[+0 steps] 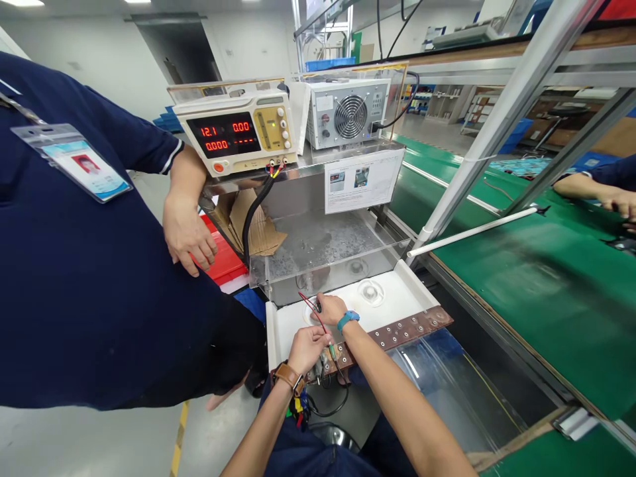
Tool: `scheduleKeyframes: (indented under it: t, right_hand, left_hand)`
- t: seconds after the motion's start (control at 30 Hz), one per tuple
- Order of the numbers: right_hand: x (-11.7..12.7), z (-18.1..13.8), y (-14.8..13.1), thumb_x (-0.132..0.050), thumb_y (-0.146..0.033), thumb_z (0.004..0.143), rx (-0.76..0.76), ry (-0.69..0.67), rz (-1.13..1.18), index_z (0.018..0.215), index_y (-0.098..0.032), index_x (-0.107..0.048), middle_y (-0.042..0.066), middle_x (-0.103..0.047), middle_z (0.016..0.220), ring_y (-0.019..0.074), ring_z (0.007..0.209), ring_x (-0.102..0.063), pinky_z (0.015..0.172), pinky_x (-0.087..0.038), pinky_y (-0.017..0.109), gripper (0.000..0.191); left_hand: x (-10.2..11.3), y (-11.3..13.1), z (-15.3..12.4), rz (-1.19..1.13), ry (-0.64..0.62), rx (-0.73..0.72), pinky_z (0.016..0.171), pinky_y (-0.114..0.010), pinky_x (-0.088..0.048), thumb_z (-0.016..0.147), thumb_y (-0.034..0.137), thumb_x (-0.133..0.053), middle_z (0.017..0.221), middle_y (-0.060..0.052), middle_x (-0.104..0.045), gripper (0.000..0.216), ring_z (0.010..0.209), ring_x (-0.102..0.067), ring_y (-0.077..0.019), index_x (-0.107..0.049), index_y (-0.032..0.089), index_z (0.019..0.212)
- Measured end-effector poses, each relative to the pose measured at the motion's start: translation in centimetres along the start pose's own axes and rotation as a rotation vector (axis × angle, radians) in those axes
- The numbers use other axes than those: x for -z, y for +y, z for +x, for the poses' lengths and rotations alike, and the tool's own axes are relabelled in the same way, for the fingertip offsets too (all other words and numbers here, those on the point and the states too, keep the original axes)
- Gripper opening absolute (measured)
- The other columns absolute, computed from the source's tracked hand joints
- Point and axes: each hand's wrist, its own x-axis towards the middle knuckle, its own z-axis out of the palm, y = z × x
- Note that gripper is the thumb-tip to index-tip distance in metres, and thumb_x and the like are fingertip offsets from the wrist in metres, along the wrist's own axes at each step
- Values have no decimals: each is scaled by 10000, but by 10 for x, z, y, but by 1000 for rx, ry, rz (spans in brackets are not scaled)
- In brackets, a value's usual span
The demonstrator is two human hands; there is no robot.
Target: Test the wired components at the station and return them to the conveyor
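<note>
My left hand (307, 348), with a brown watch strap at the wrist, pinches a thin red wire (318, 317) close to a green connector (332, 352). A dark cable runs down from that connector. Just beyond, my right hand (332, 310), wearing a blue band, is closed over a small dark part (318, 307) mostly hidden by the fingers. It is above a white round holder, partly covered by the hand, on the white tray (342, 298). To the right on the tray sits another round holder (371, 292). A brown strip with metal eyelets (397, 331) lines the tray's near edge.
A power supply (233, 132) with red digits stands on the metal shelf, beside a fan-backed unit (350, 114). A clear panel (328, 265) rises behind the tray. A person (99, 265) stands close at left. The green conveyor (546, 285) and another person's hand (621, 199) are at right.
</note>
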Motion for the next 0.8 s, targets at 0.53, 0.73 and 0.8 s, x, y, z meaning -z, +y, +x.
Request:
scheduleKeyframes:
  t: [0.53, 0.73, 0.8]
  right_hand:
    - [5, -5, -10, -628, -431, 700, 0, 71, 12, 1014, -198, -593, 83, -707, 920, 254, 877, -662, 683, -421, 283, 392]
    - [12, -6, -13, -626, -415, 698, 1, 72, 2, 1007, -191, -602, 92, -705, 927, 254, 872, -662, 677, -430, 283, 382]
    - [16, -9, -16, -626, -406, 695, 6, 85, 8, 971, -194, -606, 87, -705, 916, 250, 854, -661, 662, -426, 280, 348]
  left_hand:
    - [-2, 3, -2, -20, 27, -57, 616, -292, -452, 591, 499, -735, 570, -58, -679, 364, 583, -639, -188, -627, 151, 597]
    - [0, 3, 1, -24, 16, -50, 633, -295, -460, 546, 589, -748, 574, -53, -682, 453, 599, -646, -195, -634, 157, 617]
    - [2, 6, 0, -14, 52, -60, 656, -307, -478, 515, 637, -745, 597, -63, -692, 498, 629, -656, -213, -640, 162, 623]
